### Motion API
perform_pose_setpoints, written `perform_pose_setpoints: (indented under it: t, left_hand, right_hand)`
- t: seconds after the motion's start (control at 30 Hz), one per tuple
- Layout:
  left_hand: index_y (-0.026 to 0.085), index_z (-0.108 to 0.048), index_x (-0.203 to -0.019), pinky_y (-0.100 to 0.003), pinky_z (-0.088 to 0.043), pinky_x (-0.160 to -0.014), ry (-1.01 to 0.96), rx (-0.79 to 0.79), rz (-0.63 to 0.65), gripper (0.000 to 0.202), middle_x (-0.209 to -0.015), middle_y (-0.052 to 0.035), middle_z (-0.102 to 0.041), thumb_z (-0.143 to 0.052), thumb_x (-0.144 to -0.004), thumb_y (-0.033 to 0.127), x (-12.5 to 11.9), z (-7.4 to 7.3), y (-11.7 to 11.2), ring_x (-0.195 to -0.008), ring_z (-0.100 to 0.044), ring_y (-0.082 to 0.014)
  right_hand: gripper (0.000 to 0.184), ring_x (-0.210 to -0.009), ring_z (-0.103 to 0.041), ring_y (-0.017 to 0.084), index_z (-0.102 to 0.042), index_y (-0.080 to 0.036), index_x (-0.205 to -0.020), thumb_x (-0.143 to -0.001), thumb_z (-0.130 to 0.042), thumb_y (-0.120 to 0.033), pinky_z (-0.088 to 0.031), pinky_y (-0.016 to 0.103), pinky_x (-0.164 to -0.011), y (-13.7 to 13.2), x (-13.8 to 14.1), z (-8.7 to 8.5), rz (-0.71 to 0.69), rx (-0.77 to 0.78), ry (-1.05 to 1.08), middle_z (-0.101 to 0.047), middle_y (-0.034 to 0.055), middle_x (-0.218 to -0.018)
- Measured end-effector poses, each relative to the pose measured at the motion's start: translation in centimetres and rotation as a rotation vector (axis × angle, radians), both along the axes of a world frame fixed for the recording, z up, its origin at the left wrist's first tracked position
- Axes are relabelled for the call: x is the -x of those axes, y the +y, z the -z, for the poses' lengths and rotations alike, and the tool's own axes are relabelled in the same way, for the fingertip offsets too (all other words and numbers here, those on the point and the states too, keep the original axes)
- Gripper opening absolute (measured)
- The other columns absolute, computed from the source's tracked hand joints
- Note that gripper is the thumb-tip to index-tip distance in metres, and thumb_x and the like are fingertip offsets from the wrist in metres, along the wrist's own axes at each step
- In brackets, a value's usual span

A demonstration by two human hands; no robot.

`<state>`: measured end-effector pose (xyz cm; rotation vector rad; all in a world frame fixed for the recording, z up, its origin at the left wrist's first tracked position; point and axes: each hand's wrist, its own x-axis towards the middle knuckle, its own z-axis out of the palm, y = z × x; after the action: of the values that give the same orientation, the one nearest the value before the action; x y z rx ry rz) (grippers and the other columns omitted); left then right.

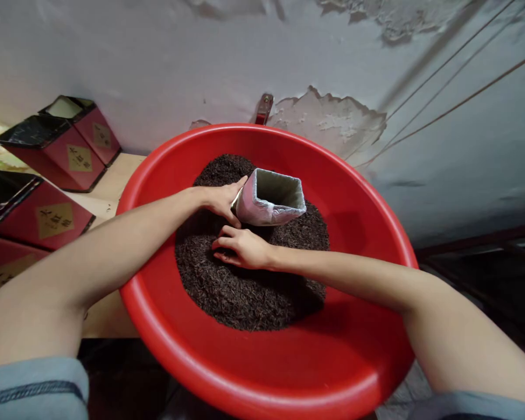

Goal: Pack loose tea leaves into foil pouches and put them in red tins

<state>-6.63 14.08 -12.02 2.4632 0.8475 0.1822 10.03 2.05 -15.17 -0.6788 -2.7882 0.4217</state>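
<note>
My left hand (pixel 226 201) grips the side of a foil-lined pinkish bag (pixel 262 211), its thumb and fingers spread along the near edge. The bag leans over, with its squarish mouth open toward the right and up. Its inside is dim, so I cannot tell what it holds. Below and beside it my right hand (pixel 245 249) is low on a heap of dark loose tea leaves (pixel 254 297), fingers curled inward with dark leaves between them. The heap lies in a large red plastic basin (pixel 359 344).
Left of the basin, several red boxes with black edges and yellow diamond labels, one a nearer box (pixel 56 213), stand with open tops on a wooden board (pixel 125 169). A peeling wall (pixel 166 64) rises behind the basin. Cords (pixel 450 108) run across the upper right.
</note>
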Motion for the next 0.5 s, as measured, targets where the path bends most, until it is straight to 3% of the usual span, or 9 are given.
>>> perform_pose_setpoints:
  t: [0.13,0.23,0.4,0.5]
  left_hand:
    - [0.016,-0.007,-0.163,-0.049,-0.034,-0.122,-0.227,0.072,-0.001,0.134,-0.158,-0.0191,-0.039,-0.084,-0.056,0.042,-1.2,1.8,-0.6,-0.147,-0.041,-0.036]
    - [0.017,-0.02,-0.158,-0.047,-0.04,-0.118,-0.346,0.083,-0.003,0.123,-0.146,-0.0165,-0.051,-0.084,-0.054,0.036,-1.8,2.3,-0.7,-0.134,-0.054,-0.0342]
    - [0.015,-0.043,-0.144,-0.047,-0.046,-0.113,-0.347,0.139,-0.006,0.107,-0.138,-0.0152,-0.057,-0.089,-0.052,0.042,-1.9,1.4,-1.1,-0.127,-0.059,-0.0346]
    - [0.015,-0.043,-0.144,-0.048,-0.046,-0.113,-0.305,0.161,-0.016,0.106,-0.138,-0.0147,-0.058,-0.09,-0.052,0.044,-1.7,0.8,-1.3,-0.128,-0.058,-0.0354]
  right_hand:
    - [0.024,-0.078,-0.062,0.015,-0.072,-0.017,-0.11,-0.099,-0.061,-0.034,-0.054,0.029,-0.072,-0.6,-2.7,-1.4,-0.007,0.012,0.099,-0.065,0.0091,-0.103]
    - [0.02,-0.085,-0.064,0.016,-0.073,-0.017,-0.104,-0.098,-0.061,-0.032,-0.055,0.031,-0.077,-1.4,-4.2,-4.6,0.026,0.022,0.245,-0.067,0.0091,-0.1]
    - [0.014,-0.088,-0.066,0.017,-0.073,-0.019,-0.098,-0.092,-0.068,-0.03,-0.053,0.035,-0.086,-0.5,-6.2,-11.6,0.402,0.092,0.393,-0.072,0.0044,-0.094]
    - [0.016,-0.088,-0.067,0.018,-0.074,-0.019,-0.098,-0.089,-0.07,-0.032,-0.053,0.036,-0.087,1.5,-7.2,-14.3,0.522,0.142,0.392,-0.074,0.003,-0.093]
